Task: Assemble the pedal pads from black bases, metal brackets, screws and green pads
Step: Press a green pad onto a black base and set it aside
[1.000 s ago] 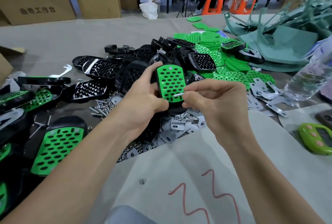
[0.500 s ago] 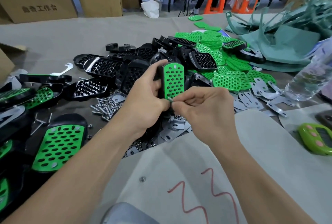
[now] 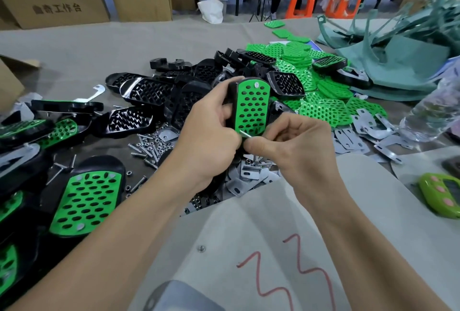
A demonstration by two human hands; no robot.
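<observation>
Over the middle of the bench (image 3: 124,44), left grip (image 3: 209,136) clamped round an upright pedal pad (image 3: 251,109), right grip (image 3: 293,146) pinching a screw (image 3: 245,134) at its lower edge; entering tilted, the screw could slip and fall among loose brackets (image 3: 249,176)

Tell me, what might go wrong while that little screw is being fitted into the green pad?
1. The right hand only pinches the screw by its end; it could slip and drop among the loose screws and metal brackets below.
2. The screw sits slanted at the lower edge of the green pad, so it may miss its hole or go in crooked.
</observation>
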